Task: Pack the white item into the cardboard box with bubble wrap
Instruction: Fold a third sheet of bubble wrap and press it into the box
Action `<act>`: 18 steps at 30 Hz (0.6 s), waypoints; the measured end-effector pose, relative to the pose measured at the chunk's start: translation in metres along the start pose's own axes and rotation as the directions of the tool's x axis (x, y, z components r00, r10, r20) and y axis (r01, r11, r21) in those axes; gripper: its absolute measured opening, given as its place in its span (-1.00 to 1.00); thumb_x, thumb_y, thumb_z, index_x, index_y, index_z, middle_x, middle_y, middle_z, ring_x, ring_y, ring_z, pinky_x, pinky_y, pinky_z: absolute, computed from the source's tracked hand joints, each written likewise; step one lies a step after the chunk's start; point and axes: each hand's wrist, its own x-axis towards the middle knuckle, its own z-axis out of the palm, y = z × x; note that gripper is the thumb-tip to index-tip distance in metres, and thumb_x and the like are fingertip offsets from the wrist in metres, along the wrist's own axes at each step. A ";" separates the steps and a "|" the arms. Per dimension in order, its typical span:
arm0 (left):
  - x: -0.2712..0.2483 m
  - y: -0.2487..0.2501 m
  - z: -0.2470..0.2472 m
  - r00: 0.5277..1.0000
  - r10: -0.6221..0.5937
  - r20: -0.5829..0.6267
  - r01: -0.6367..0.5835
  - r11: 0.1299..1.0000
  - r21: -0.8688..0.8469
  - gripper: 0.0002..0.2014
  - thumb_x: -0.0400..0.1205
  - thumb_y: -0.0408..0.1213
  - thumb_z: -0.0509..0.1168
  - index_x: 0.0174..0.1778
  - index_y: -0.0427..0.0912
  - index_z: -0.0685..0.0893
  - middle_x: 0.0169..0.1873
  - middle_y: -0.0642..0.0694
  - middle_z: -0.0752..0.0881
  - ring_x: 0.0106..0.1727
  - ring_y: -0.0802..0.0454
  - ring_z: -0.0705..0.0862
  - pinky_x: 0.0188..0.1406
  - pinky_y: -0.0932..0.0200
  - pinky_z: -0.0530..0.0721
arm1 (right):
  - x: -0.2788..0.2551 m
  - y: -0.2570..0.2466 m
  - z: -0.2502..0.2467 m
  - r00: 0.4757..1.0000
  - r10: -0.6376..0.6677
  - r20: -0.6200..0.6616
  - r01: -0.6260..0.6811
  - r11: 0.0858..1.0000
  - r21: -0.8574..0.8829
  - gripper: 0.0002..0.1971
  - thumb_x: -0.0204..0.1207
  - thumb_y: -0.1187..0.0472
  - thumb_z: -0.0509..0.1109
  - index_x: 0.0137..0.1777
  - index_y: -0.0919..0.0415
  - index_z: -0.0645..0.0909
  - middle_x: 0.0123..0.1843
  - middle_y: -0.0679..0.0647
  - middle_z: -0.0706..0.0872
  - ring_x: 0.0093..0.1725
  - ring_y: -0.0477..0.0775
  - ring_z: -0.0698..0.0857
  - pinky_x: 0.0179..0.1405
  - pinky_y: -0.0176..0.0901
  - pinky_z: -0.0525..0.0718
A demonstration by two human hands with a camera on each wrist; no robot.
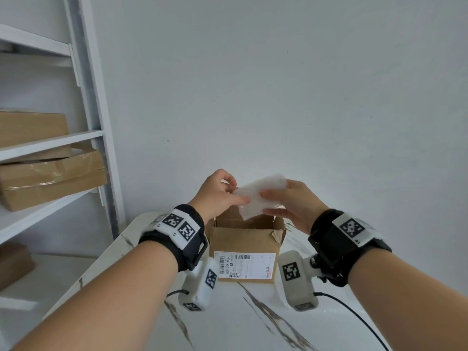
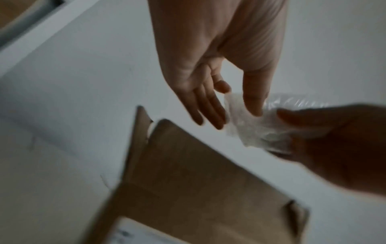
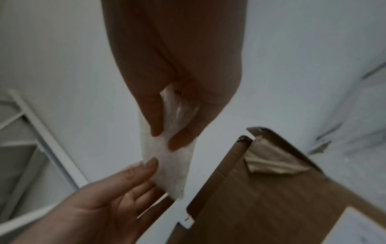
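On the marble table (image 1: 253, 325), the open cardboard box (image 1: 244, 240) sits just below your left hand (image 1: 217, 196) and right hand (image 1: 296, 203), both pinching the bubble-wrapped white item (image 1: 258, 196).

A white metal shelving unit (image 1: 83, 102) fills the left side of the frame, its upright slanting toward the centre. A closed brown carton (image 1: 33, 127) sits on an upper shelf; below it a dented carton with glossy tape (image 1: 53, 178) lies on the next shelf, and part of another brown carton (image 1: 14, 264) shows at the lower left edge. A white marble-patterned tabletop (image 1: 253, 323) spans the bottom centre, before a plain pale wall (image 1: 278, 84)
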 end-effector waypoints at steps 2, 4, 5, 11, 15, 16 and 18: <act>0.004 -0.009 -0.004 1.000 0.029 0.009 -0.031 0.967 0.253 -0.73 0.41 -0.29 0.55 -0.10 -0.04 0.61 0.17 -0.07 0.70 0.30 -0.06 0.63 0.22 0.10 0.56 | 0.007 0.004 -0.001 0.983 -0.109 -0.145 0.093 0.989 -0.113 -0.74 0.44 0.43 0.45 0.13 0.39 0.69 0.10 0.27 0.77 0.08 0.24 0.77 -0.15 -0.06 0.82; 0.004 -0.021 -0.005 0.999 -0.006 0.050 -0.020 0.865 0.502 -0.79 0.44 -0.28 0.52 -0.04 -0.01 0.71 0.35 -0.06 0.57 0.46 -0.04 0.48 0.30 0.14 0.45 | 0.008 0.009 -0.002 0.959 -0.218 -0.181 0.131 0.907 -0.400 -0.82 0.36 0.40 0.45 -0.03 0.37 0.72 -0.11 0.19 0.77 -0.09 0.21 0.78 -0.14 -0.05 0.81; 0.003 -0.029 -0.005 0.995 -0.053 0.079 -0.002 0.819 0.574 -0.71 0.44 -0.25 0.53 0.07 0.01 0.73 0.45 -0.09 0.48 0.52 -0.06 0.42 0.39 0.13 0.42 | 0.005 0.011 -0.001 0.959 -0.242 -0.147 0.127 0.832 -0.540 -0.84 0.33 0.36 0.43 -0.09 0.31 0.73 -0.21 0.12 0.74 -0.19 0.14 0.75 -0.27 -0.16 0.77; -0.017 -0.041 0.000 0.970 -0.119 0.212 -0.039 0.784 0.619 -0.20 0.37 -0.13 0.60 0.52 0.01 0.42 0.53 -0.01 0.26 0.44 -0.01 0.44 0.24 0.17 0.60 | -0.014 0.048 0.012 0.995 -0.102 -0.002 0.055 0.552 -0.832 -0.89 0.37 0.14 0.40 -0.17 0.16 0.62 -0.25 0.03 0.71 -0.31 0.00 0.67 -0.42 -0.28 0.59; -0.032 -0.037 -0.002 0.982 -0.061 0.178 -0.087 0.692 0.716 -0.47 0.35 -0.32 0.55 0.19 0.00 0.52 0.13 0.07 0.43 -0.06 0.08 0.57 -0.13 0.20 0.61 | -0.024 0.061 0.013 0.986 -0.167 -0.008 0.077 0.497 -0.864 -0.87 0.47 0.12 0.31 -0.27 0.08 0.45 -0.35 -0.01 0.58 -0.35 0.02 0.55 -0.50 -0.29 0.47; -0.033 -0.036 -0.003 0.990 -0.017 0.143 -0.093 0.678 0.729 -0.56 0.38 -0.42 0.48 0.09 -0.01 0.49 0.06 0.06 0.47 -0.11 0.07 0.56 -0.19 0.21 0.58 | -0.027 0.063 0.014 0.983 -0.182 0.004 0.089 0.462 -0.883 -0.85 0.48 0.13 0.30 -0.28 0.07 0.41 -0.37 -0.01 0.56 -0.33 0.04 0.55 -0.47 -0.24 0.49; -0.035 -0.033 -0.003 0.998 0.045 0.034 -0.056 0.719 0.693 -0.64 0.43 -0.53 0.32 -0.02 -0.05 0.41 -0.06 0.02 0.58 -0.11 0.02 0.61 -0.20 0.20 0.59 | -0.035 0.067 0.018 0.982 -0.184 0.031 0.105 0.404 -0.909 -0.85 0.48 0.16 0.28 -0.26 0.05 0.35 -0.37 -0.02 0.53 -0.32 0.07 0.53 -0.43 -0.22 0.47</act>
